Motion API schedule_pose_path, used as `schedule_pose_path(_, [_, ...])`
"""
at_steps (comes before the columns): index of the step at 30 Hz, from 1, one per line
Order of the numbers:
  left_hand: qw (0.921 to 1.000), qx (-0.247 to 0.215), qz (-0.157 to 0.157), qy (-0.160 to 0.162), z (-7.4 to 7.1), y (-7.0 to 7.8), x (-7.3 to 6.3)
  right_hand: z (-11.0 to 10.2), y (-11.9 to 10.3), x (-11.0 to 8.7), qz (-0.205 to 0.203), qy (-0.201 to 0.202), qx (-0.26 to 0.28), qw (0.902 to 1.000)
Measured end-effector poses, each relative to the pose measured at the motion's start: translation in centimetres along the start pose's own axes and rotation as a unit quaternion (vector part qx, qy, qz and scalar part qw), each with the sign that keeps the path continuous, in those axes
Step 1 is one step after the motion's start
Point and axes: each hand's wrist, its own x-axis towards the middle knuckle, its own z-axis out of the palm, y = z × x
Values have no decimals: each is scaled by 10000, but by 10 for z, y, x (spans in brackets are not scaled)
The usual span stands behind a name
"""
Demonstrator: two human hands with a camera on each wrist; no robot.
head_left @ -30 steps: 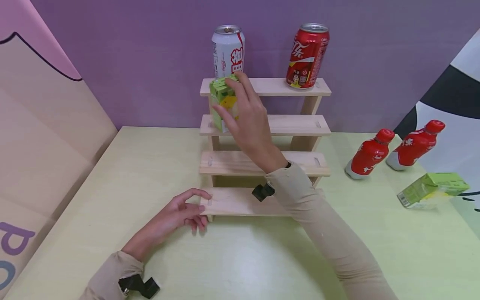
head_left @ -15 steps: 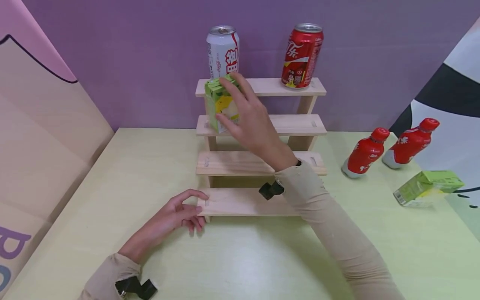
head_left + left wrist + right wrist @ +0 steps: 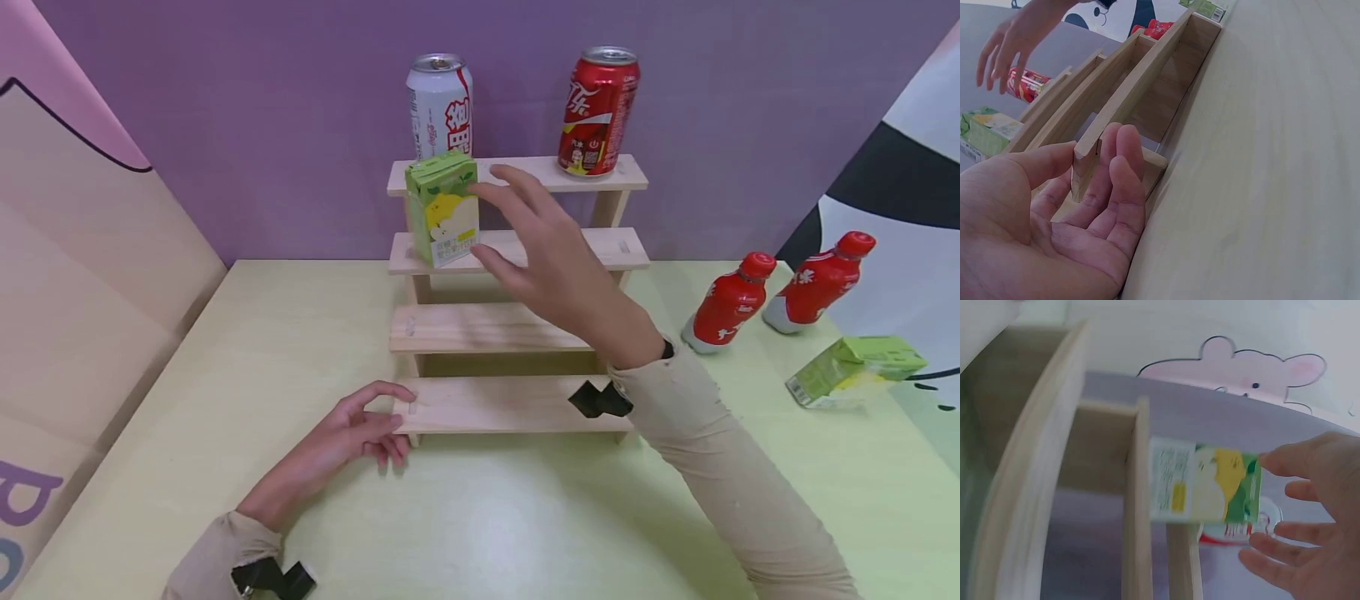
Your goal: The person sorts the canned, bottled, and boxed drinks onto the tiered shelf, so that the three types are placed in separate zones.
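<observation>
risk: green carton (image 3: 442, 207) stands near the left end of its rack (image 3: 517, 250) step, so a brush from the R hand (image 3: 558, 267) could prob. tip it off.
cause: R fingers sit just beside the carton, spread, holding nothing.
carton look: upright box, green w/ yellow fruit print, white label low on the front.
carton place: 2nd step from rack top, left end, below the white can (image 3: 440, 104).
L hand (image 3: 352, 433): thumb and fingers pinch the rack's bottom step at its left corner.
rack: could shift if L hand lets go.
</observation>
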Motion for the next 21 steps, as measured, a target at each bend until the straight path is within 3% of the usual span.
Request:
schedule_pose_path(5, [10000, -28, 24, -2, 1, -1, 2, -18, 12, -22, -173, 293, -457, 9984])
schedule_pose_path(11, [10000, -36, 32, 47, 1, -2, 0, -33, 22, -41, -219, 212, -656, 9974])
schedule_pose_path(21, [10000, -22, -7, -4, -1, -1, 2, -45, 41, -81, 172, 154, -796, 9966])
